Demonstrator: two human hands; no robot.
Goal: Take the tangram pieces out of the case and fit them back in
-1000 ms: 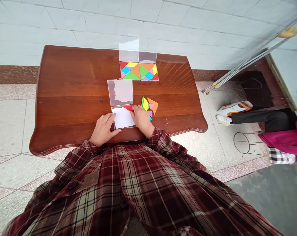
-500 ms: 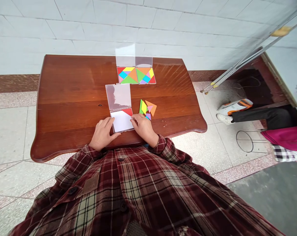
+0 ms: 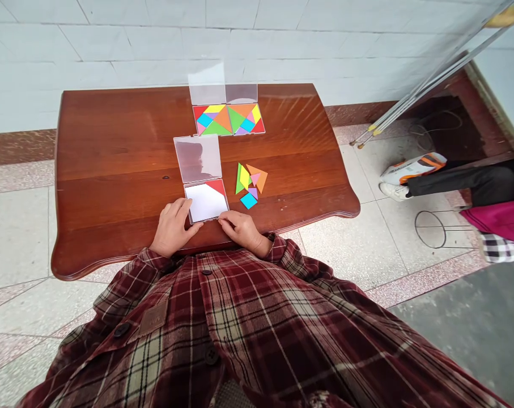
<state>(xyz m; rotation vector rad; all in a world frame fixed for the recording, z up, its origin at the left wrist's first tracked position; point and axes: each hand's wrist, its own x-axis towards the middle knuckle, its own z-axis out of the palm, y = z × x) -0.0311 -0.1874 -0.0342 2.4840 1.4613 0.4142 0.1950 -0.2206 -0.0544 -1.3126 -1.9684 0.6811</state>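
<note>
A tangram box (image 3: 205,202) lies with its clear lid (image 3: 198,158) folded back, away from me. Its white tray holds one red triangle (image 3: 216,186) in the far right corner. My left hand (image 3: 171,228) grips the tray's near left corner, fingers on the left side and thumb along the front edge. At the near right corner, my right hand (image 3: 242,229) has thumb and fingertips closed on the edge. To the right lie loose tangram pieces: a blue square (image 3: 249,200), a purple piece (image 3: 253,192), a yellow parallelogram (image 3: 244,178), a pink triangle (image 3: 254,179), orange (image 3: 262,177) and green pieces (image 3: 238,180).
Two filled tangram boxes (image 3: 226,119) with raised clear lids stand at the far side of the wooden table (image 3: 116,153), near the tiled wall. At right are crutches (image 3: 403,102), a wire ring frame (image 3: 430,229) and a seated person's leg (image 3: 444,186).
My right hand has slid from the tray's right side down to its near right corner, uncovering the blue square. The left hand stays on the tray. The view has shifted slightly.
</note>
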